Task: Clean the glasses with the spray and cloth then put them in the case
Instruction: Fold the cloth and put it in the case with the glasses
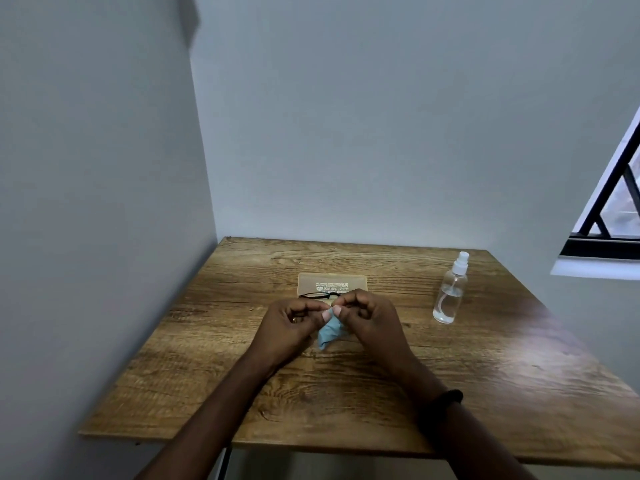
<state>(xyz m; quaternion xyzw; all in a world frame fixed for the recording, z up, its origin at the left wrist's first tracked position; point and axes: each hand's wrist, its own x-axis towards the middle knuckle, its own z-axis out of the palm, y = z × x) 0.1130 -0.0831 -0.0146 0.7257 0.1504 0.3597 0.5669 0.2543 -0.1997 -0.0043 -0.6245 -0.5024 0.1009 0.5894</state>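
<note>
Above the middle of the wooden table (381, 393) my two hands meet with curled fingers. My left hand (289, 322) holds the black-framed glasses (313, 295), and part of the frame sticks out behind its fingers. My right hand (372, 318) pinches the light blue cloth (329, 333) against the glasses; the cloth hangs down between both thumbs. The lens under the cloth is hidden. The flat tan case (332, 280) with white print lies on the table just beyond my hands. A clear spray bottle (450, 296) with a white nozzle stands upright to the right, apart from both hands.
The table stands in a corner, with a grey wall along its left side and another behind it. A window with black bars (609, 216) is at the right. A dark band (446, 398) circles my right wrist.
</note>
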